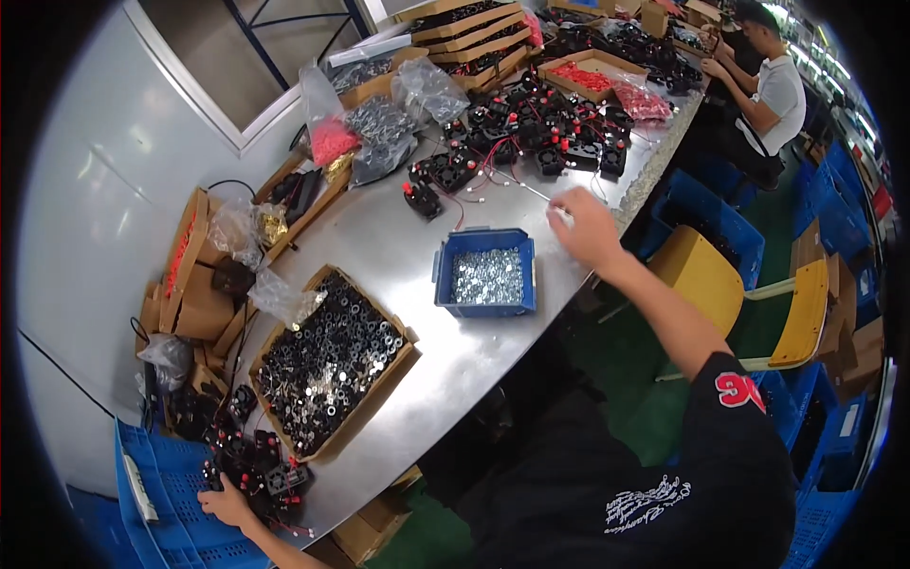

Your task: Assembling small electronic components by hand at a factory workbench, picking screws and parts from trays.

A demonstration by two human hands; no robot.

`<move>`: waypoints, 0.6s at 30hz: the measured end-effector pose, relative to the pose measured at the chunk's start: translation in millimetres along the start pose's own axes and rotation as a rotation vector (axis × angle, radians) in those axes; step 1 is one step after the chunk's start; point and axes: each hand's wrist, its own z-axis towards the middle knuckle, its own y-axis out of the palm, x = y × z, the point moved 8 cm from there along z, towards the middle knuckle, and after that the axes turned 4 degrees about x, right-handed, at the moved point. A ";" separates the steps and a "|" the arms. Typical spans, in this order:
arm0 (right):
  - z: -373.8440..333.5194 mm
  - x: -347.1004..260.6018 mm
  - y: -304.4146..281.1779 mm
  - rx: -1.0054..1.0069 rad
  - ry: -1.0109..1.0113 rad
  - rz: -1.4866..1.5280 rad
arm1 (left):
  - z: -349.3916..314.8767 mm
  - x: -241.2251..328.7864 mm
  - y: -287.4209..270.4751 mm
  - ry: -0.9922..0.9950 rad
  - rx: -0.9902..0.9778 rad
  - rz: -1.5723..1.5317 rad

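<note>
At the lower left, my left hand (227,503) grips the edge of a black plastic assembly (212,472) with its thumb spread to the side; some fingertips are hidden. It belongs to a heap of similar black assemblies (282,477) with red caps and thin wires, beside a blue crate. My right hand (583,228) is closed around a screwdriver (527,188), whose thin metal shaft points left and away; the handle is hidden in the fist. Just left of that hand stands a blue bin (487,310) holding small shiny metal pieces (487,275).
A cardboard tray (379,384) of black rings and metal bits lies on the metal table (431,379). More wired assemblies (540,123) cover the far side. Bags and boxes line the wall. A blue crate (175,474) sits lower left, a yellow chair (697,280) right. Another person (773,95) sits far right.
</note>
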 end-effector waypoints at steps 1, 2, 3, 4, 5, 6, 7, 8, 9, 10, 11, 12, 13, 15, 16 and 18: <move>19.7 28.4 9.8 -0.017 0.142 -0.052 | -4.4 9.3 -5.8 0.002 0.002 -0.005; 34.5 51.8 20.7 -0.038 0.279 -0.098 | -9.8 13.8 -21.0 0.013 0.137 0.125; 49.7 60.8 27.8 -0.033 0.277 -0.100 | -18.9 27.2 -38.0 0.026 0.270 0.251; 58.5 79.9 35.6 -0.073 0.414 -0.194 | -31.6 39.6 -47.9 0.042 0.293 0.203; 63.0 95.6 47.6 -0.114 0.550 -0.276 | -45.1 49.7 -58.8 0.166 0.375 0.050; 68.0 103.3 55.0 -0.074 0.513 -0.311 | -62.6 60.7 -69.0 0.293 0.452 -0.110; 75.7 107.9 57.6 -0.074 0.511 -0.311 | -88.2 80.3 -82.9 0.340 0.415 -0.315; 81.5 113.5 64.7 -0.169 0.522 -0.345 | -118.3 101.9 -96.0 0.324 0.272 -0.543; 84.4 118.1 73.2 -0.269 0.529 -0.376 | -152.0 121.7 -109.0 0.299 0.125 -0.763; 90.2 119.0 65.1 -0.179 0.426 -0.406 | -185.0 142.0 -117.9 0.349 0.038 -0.771; 92.4 125.4 59.0 -0.202 0.494 -0.337 | -220.6 156.6 -125.6 0.430 -0.001 -0.870; 96.2 135.2 47.8 -0.220 0.562 -0.275 | -250.2 168.6 -129.8 0.501 -0.047 -0.860; 95.8 156.1 33.1 -0.213 0.612 -0.173 | -273.2 183.2 -132.2 0.579 -0.097 -0.863; 90.0 144.0 20.6 -0.251 0.782 0.281 | -295.9 188.5 -132.8 0.497 -0.183 -0.967; 72.7 149.7 23.8 -0.102 1.142 0.638 | -298.7 193.1 -130.2 0.433 -0.237 -1.039; 68.1 146.8 22.2 -0.120 1.121 0.839 | -302.3 202.7 -117.9 0.335 -0.330 -1.088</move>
